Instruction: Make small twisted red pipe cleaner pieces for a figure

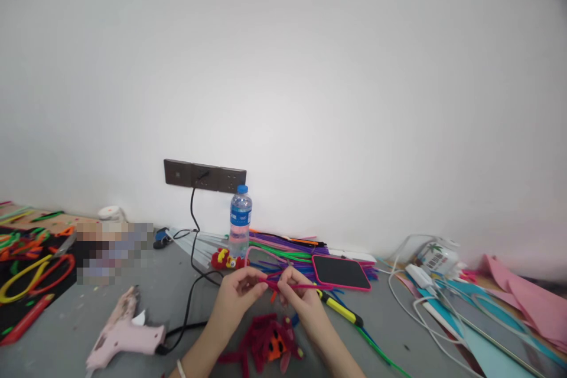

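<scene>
Both hands meet over the middle of the table. My left hand pinches a pink pipe cleaner between thumb and fingertips. Close beside it, my right hand is closed on the same pipe cleaner, whose end sticks out to the right; a paler pink loop rises behind the fingers. Below the hands lies a dark red pipe-cleaner figure with an orange, black-spotted patch. Just right of my right hand is a yellow and black utility knife.
A pink glue gun lies at left, its black cord running to the wall socket. Behind the hands stand a water bottle and bundled pipe cleaners, with a phone alongside. Scissors lie far left; white cables and coloured paper lie right.
</scene>
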Demonstrator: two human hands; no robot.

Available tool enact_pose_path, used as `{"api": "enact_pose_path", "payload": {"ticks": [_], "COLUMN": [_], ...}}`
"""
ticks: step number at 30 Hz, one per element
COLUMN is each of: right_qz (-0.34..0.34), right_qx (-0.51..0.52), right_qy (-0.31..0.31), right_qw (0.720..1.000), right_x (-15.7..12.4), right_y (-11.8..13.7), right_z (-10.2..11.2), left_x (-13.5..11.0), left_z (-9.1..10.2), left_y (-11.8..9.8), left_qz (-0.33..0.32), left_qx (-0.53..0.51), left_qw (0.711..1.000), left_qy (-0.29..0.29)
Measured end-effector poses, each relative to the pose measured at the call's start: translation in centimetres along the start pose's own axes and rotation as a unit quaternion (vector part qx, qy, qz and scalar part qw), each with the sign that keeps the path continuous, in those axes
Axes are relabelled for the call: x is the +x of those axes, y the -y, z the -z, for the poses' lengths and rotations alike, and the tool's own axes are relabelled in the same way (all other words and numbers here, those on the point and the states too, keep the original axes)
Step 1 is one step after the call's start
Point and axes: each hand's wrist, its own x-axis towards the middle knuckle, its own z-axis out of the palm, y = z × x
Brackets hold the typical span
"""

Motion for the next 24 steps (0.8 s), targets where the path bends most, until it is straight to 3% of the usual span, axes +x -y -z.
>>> {"api": "enact_pose_path", "payload": {"ticks": [24], "right_qz": [0.023], "right_qx": [0.011], "right_qy": [-0.024], "right_qw": [0.999], "right_x": [-0.26], "right_y": [0.08], "right_z": [-0.88], "left_x": [-0.26], "left_z": [-0.48], "left_y": [-0.52], "left_qz": [-0.032], "left_qx": [-0.009], "left_qw": [0.999], "left_qy": [0.000]}}
